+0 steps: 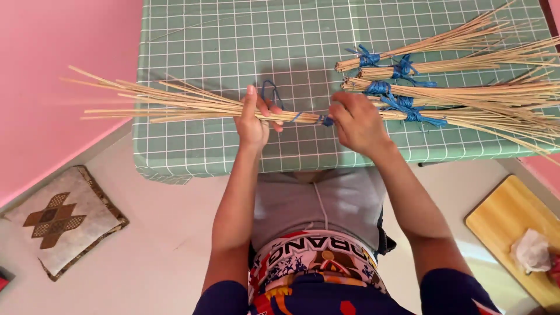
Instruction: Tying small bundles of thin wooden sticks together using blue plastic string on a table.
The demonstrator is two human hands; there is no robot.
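Our left hand (252, 119) is clenched around a bundle of thin pale sticks (175, 105) lying across the green checked surface (233, 35), while our right hand (357, 121) pinches its blue cord (322, 120). The sticks look light, stiff and brittle, best held near the binding.

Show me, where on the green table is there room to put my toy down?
The far left of the green checked tablecloth is bare, beyond the stick bundle held by the left hand and right hand. The right side is crowded with tied stick bundles.
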